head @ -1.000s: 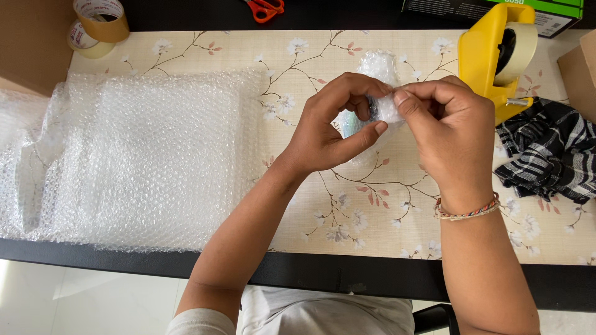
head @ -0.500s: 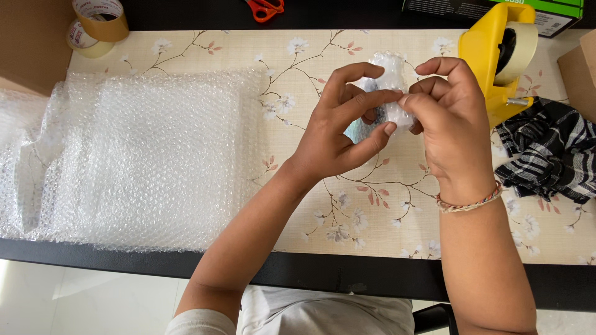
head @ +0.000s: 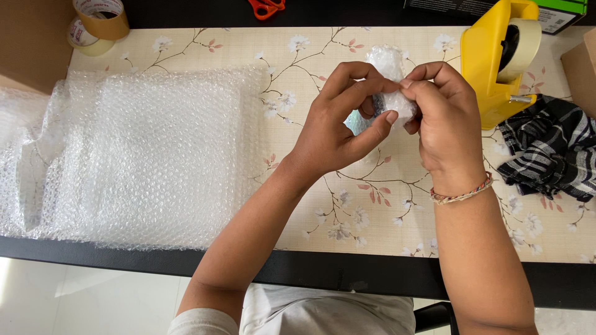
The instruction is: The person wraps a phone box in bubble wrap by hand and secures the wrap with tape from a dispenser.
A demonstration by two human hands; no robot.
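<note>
**Small bubble-wrapped bundle held in both hands above the tabletop**

Going L to R: we're seeing tape rolls (head: 96,25) at the far corner, then a big bubble wrap sheet (head: 143,155) lying flat on the floral tabletop (head: 347,211). Our left hand (head: 335,133) is gripping the wrapped bundle (head: 391,87) from below w/ thumb and fingers; our right hand (head: 444,124) is pinching its wrap from the other side. Bundle's looking light, soft and slippery outside, contents hidden, poss. fragile, so we're judging a grip round the middle safest. A yellow tape dispenser (head: 496,62) and plaid cloth (head: 549,155) are sitting further right.
</note>
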